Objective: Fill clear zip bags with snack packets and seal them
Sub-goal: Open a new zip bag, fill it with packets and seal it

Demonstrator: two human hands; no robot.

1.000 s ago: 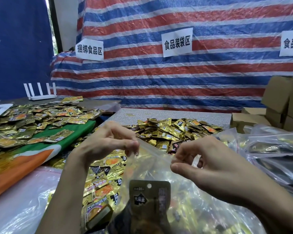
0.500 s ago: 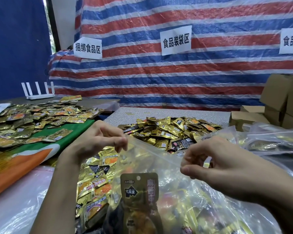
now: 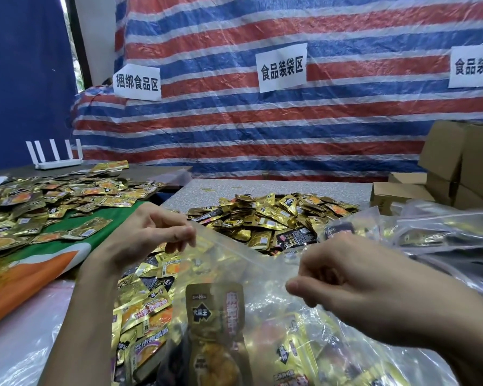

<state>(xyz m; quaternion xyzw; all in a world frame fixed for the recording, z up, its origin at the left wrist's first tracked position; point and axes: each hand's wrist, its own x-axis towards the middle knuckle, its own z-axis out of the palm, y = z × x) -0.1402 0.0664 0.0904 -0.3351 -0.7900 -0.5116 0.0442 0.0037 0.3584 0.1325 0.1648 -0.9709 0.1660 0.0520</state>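
A clear zip bag (image 3: 262,316) full of gold and dark snack packets stands in front of me, a brown packet (image 3: 215,316) showing at its front. My left hand (image 3: 148,238) pinches the left end of the bag's top strip. My right hand (image 3: 343,277) pinches the strip near its right end. The strip stretches between both hands. A heap of loose gold packets (image 3: 271,218) lies on the table just behind the bag.
More packets (image 3: 53,201) are spread over a green and orange cloth at the left. Filled clear bags (image 3: 444,232) pile up at the right, with cardboard boxes (image 3: 457,168) behind them. A white router (image 3: 57,160) stands at the far left. A striped tarp hangs behind.
My hands have drawn apart along the bag's top strip, the left going left and the right going right. The bag's mouth looks flatter now.
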